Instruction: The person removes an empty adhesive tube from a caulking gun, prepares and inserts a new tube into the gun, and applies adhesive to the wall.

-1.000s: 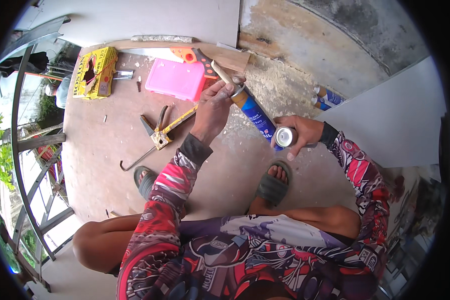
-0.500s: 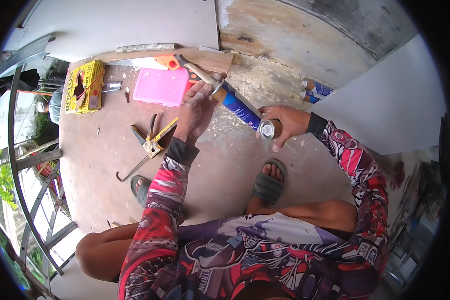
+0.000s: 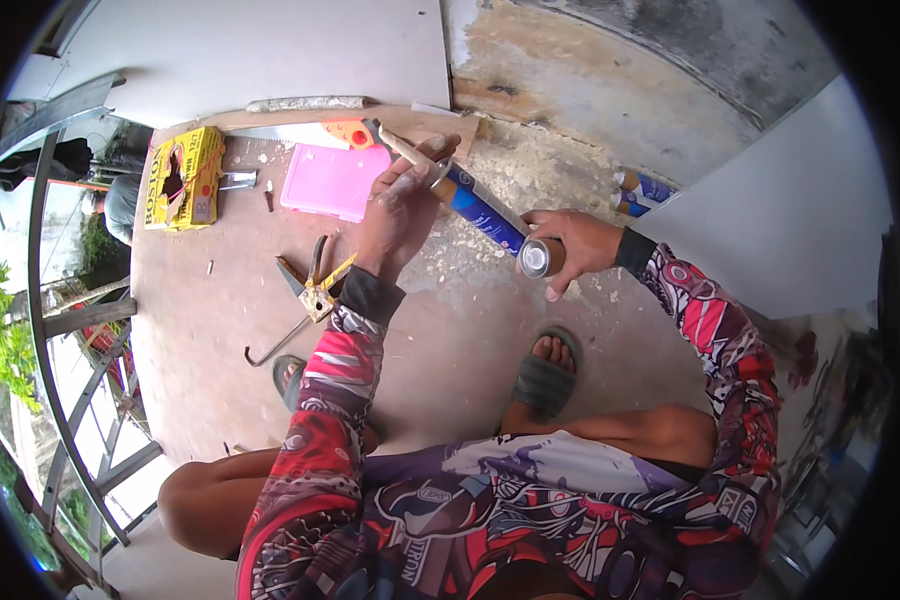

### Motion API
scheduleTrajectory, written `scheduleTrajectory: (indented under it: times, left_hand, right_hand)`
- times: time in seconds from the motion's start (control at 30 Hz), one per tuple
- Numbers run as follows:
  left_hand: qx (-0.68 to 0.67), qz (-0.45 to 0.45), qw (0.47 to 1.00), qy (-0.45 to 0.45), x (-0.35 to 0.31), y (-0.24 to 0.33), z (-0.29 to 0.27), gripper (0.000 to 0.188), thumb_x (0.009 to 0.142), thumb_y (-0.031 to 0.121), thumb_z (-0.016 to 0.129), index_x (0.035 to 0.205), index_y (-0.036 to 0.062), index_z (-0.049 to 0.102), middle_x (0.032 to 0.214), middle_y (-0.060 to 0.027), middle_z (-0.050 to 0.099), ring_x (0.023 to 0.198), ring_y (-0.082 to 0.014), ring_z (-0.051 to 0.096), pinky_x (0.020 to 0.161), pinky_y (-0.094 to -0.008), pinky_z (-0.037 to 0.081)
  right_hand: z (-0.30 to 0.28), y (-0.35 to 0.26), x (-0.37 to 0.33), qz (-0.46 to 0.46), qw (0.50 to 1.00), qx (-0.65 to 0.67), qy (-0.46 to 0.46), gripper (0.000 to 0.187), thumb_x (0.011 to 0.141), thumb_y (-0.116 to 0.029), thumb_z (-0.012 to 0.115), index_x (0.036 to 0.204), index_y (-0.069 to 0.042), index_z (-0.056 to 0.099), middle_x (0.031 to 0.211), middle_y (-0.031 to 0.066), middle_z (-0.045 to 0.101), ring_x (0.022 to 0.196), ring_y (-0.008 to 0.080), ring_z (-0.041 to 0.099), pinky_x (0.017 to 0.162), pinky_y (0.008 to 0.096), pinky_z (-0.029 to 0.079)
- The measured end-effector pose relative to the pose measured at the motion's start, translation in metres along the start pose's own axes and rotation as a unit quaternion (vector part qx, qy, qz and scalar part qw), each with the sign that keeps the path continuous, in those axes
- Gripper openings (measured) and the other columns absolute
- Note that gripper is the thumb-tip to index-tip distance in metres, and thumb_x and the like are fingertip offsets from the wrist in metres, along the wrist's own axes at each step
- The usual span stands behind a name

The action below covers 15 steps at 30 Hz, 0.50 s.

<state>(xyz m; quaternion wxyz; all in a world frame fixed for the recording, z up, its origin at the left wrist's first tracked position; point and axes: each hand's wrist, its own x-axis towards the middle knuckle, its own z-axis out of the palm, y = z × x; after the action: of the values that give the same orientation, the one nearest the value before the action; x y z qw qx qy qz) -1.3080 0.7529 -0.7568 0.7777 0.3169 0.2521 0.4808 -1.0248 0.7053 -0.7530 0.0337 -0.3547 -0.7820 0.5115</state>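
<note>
My right hand wraps round the near end of a blue and brown sealant cartridge. Its round base with a pale centre faces up toward me, and the body slants away to the upper left. At the far metal-rimmed end, my left hand has its fingers closed about it. A beige stick-like piece lines up with that end; whether it is attached cannot be made out. Left of my left wrist, a worn yellow caulking gun with a hooked rod lies on the floor, partly covered by my sleeve.
A pink plastic case, an orange-handled saw and a torn yellow box lie on the floor ahead. More cartridges rest against a pale panel at right. A metal frame borders the left side.
The view has shifted slightly, so the floor things sit a little lower and further right. My left fingers look straighter by the cartridge's far end. My right hand keeps its hold.
</note>
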Motion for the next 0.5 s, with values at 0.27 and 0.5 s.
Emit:
scheduleTrajectory:
  times: [0.27, 0.5]
  left_hand:
    - [-0.01, 0.031, 0.999, 0.031, 0.006, 0.0, -0.003, 0.025, 0.095, 0.008, 0.063, 0.118, -0.0042, 0.064, 0.12, -0.0122, 0.067, 0.114, -0.0233, 0.062, 0.105, -0.041, 0.044]
    - [0.068, 0.1, 0.935, 0.332, 0.024, -0.003, 0.009, 0.014, 0.098, 0.018, 0.066, 0.094, 0.0059, 0.061, 0.095, -0.007, 0.068, 0.092, -0.0153, 0.064, 0.079, -0.0388, 0.052]
  right_hand:
    - [-0.002, 0.003, 0.004, -0.041, 0.995, 0.09, 0.001, 0.065, 0.053, -0.037, 0.093, 0.109, -0.01, 0.073, 0.133, 0.0176, 0.056, 0.118, 0.0365, 0.058, 0.101, 0.0406, 0.046]
    - [-0.01, -0.025, 0.008, 0.141, 0.965, -0.197, 0.096, 0.059, 0.056, -0.03, 0.087, 0.11, -0.013, 0.074, 0.133, 0.0158, 0.055, 0.105, 0.0392, 0.064, 0.091, 0.0474, 0.051]
